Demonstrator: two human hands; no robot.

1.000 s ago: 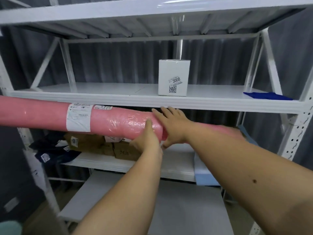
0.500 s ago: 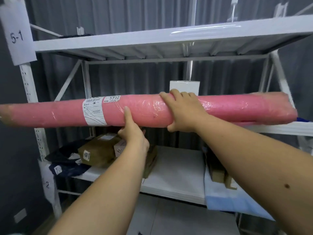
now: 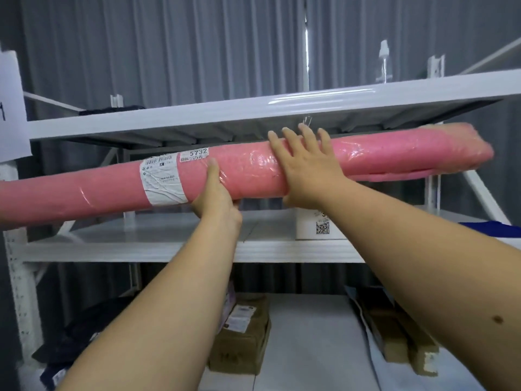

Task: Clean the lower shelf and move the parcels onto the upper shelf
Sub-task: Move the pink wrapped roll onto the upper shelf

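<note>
Parcel lift: pink roll (image 3: 253,170) held level between two shelves, left hand (image 3: 215,193) cupping beneath, right hand (image 3: 307,167) wrapped over top. Best raised evenly to clear the top shelf (image 3: 253,108) lip.

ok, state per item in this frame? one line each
pink roll: held in the air, tilted, right end higher, below the top shelf
left hand: grip from beneath the roll, thumb up its front
right hand: fingers draped over the roll's top
white box: upright on the middle shelf, behind the right arm
brown cartons: resting on the lower shelf
spray bottle: upright on the top shelf
</note>
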